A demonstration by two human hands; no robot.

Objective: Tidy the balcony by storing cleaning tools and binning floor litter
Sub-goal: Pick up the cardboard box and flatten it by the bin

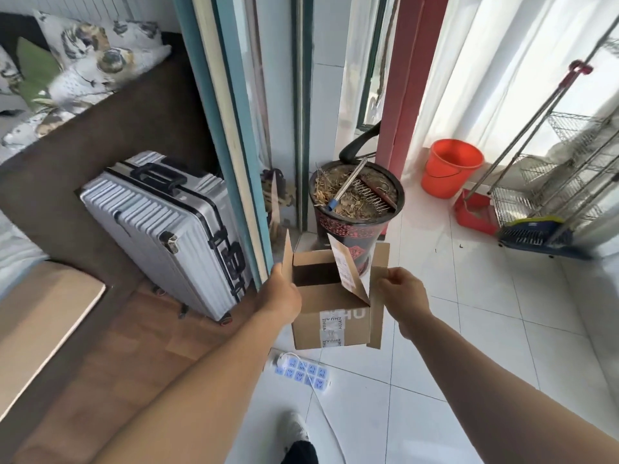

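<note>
You've got the cardboard box [331, 324] up in the air in front of you, over the white tiled floor [469, 329], flaps open and the inside looking dark. Your left hand [279, 291] is wrapped round the left flap and side, and your right hand [403, 296] is pinching the right flap, so both hands are grasping the box. Right behind it sits a dark plant pot [356, 209] full of dry leaves, with a metal tool lying on top. Under the box there's a power strip [301, 370] on the floor with a white cable. Off to your left, a silver suitcase [164, 229] stands against the sliding door frame. Over on the right: an orange bucket [450, 169], a red dustpan [475, 212], a blue broom head [532, 234] and a wire rack [552, 175].
</note>
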